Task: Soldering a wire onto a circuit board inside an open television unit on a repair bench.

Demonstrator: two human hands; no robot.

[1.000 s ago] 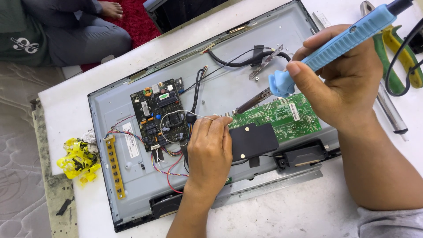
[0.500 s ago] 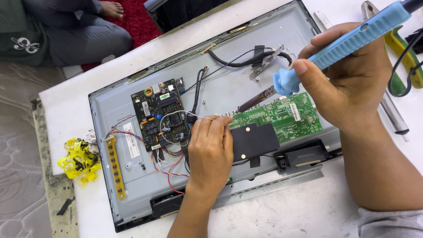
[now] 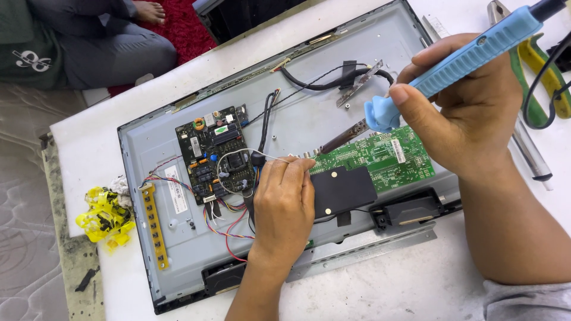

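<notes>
Both hands work over the opened back of a flat screen lying on a white table (image 3: 369, 297): the right hand (image 3: 464, 113), at the upper right of the frame, is closed around the blue handle of a soldering iron (image 3: 452, 59), thumb pressed near the collar, with the dark tip (image 3: 333, 141) slanting down and left toward the top left corner of the green circuit board (image 3: 380, 157) at centre frame. The left hand (image 3: 285, 208), at lower centre, rests on the grey back panel (image 3: 309, 113) with its fingers curled and pinched on a thin strand of solder wire (image 3: 238, 156) that loops over the dark power board (image 3: 217, 154) at centre left and runs toward the tip. Tip and wire end meet just beside the green board's edge; whether they touch the joint cannot be told. To do this well, my judgement is that the left hand should stay braced on the panel so the wire feeds steadily, the tip should bear on pad and lead together, and the wire should be fed to the heated joint, not onto the iron. The coloured wires (image 3: 223, 223) below the power board and the black cable (image 3: 315, 83) near the upper centre lie close enough that the hot barrel should be kept off them. A black cover (image 3: 344, 190) sits just right of the left hand's fingers.
</notes>
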